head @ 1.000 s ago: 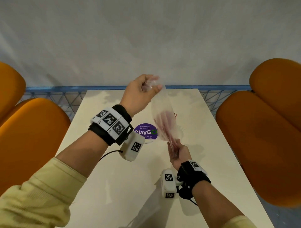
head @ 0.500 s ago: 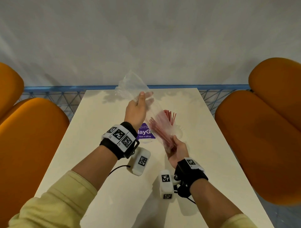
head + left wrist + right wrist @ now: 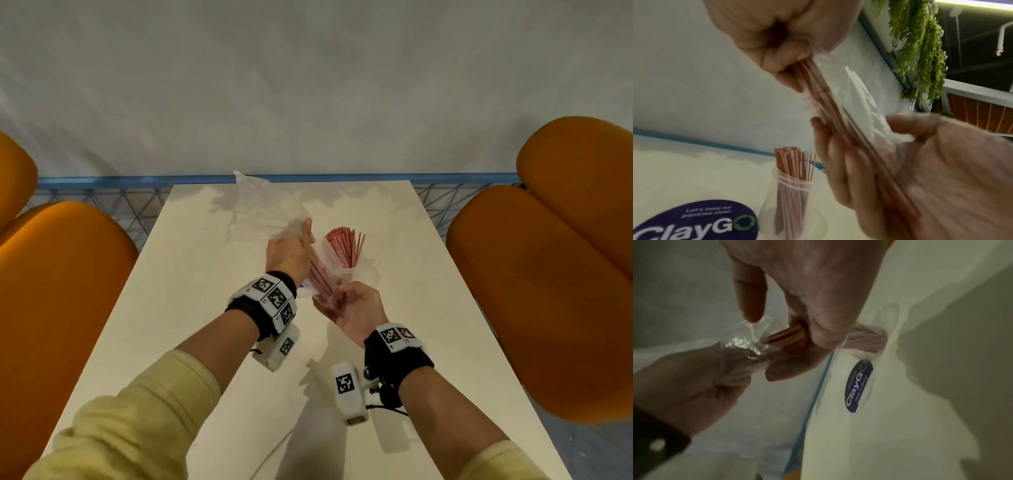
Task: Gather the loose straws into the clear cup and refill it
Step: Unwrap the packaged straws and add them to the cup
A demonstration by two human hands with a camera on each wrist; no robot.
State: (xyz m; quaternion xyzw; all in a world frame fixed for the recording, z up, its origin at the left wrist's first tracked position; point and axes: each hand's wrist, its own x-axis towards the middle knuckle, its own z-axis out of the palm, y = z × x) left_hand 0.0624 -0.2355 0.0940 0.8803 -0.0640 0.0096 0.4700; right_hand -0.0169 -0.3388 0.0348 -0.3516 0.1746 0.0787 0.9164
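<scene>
straws (image 3: 323, 279): bundle half out of plastic bag (image 3: 260, 212), above table (image 3: 191, 308)
clear cup (image 3: 791, 199): upright, already holding straws
left hand (image 3: 289, 251): gripping bag
right hand (image 3: 356, 308): pinching bundle
step: refill
next: pull free, lower into cup

Both hands raised, left hand (image 3: 289, 251) and right hand (image 3: 356, 308) apparently pinching shut.

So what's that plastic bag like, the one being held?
The bag is thin, clear, crinkled plastic, held in the air above the table. The left hand grips its upper part; its loose end billows beyond. Red straws lie inside, and the right hand grips them at the lower end.
</scene>
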